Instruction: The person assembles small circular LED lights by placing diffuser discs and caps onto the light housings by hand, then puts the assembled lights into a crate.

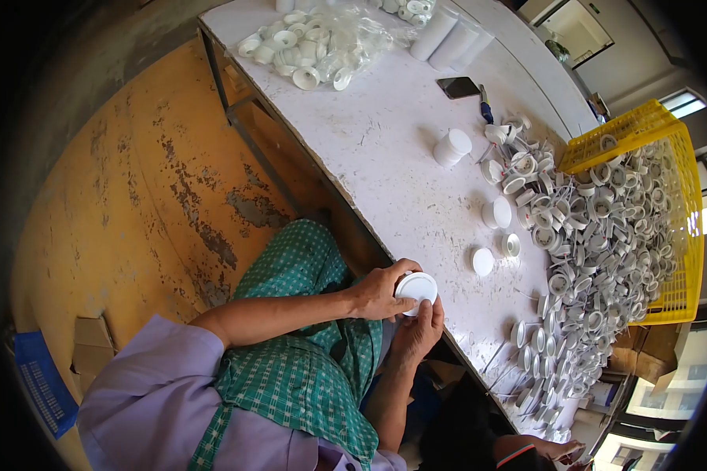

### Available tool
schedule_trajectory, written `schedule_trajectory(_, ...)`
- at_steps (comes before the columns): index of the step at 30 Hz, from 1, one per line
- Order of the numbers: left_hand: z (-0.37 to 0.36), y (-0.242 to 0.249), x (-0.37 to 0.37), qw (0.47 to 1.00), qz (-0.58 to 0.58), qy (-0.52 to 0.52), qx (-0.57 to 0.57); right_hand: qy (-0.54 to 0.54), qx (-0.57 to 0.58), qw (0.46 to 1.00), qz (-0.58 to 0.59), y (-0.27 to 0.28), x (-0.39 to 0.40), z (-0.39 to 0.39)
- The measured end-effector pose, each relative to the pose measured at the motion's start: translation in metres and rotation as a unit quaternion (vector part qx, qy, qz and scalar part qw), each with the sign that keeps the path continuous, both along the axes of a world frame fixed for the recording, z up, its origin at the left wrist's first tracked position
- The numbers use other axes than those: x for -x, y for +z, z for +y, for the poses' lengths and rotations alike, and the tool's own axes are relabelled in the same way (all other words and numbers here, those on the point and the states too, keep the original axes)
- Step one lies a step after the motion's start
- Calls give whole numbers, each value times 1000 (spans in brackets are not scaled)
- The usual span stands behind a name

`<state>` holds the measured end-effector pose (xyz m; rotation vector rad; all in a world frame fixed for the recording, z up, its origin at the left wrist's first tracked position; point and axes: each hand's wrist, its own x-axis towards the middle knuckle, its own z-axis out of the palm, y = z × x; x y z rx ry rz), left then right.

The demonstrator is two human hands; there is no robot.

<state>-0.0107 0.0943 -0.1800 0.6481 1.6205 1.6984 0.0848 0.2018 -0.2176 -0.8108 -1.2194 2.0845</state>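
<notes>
A round white disc-shaped piece [416, 291] is held between both hands at the table's near edge. My left hand [384, 292] grips its left side, with the thumb along the lower rim. My right hand [422, 330] closes on its lower right side, fingertips on the face. Just beyond the hands, a white round piece [482, 261] lies on the table, beside a small white ring-like piece [511, 245]. Farther back are another white cylinder [496, 213] and a stack of white round pieces [452, 147].
A large heap of white parts with wires [589, 235] spills from a yellow crate [687, 196] at the right. Bagged white cups [306, 47], white rolls [448, 39] and a phone [458, 87] lie farther back on the table [353, 141]. Another person's hand [558, 450] shows bottom right.
</notes>
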Motion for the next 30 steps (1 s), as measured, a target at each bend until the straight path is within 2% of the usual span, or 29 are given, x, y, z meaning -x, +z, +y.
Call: schedule_trajectory(30, -8, -6, 4, 1000, 17, 13, -11, 46, 20, 998, 27, -3, 4, -3)
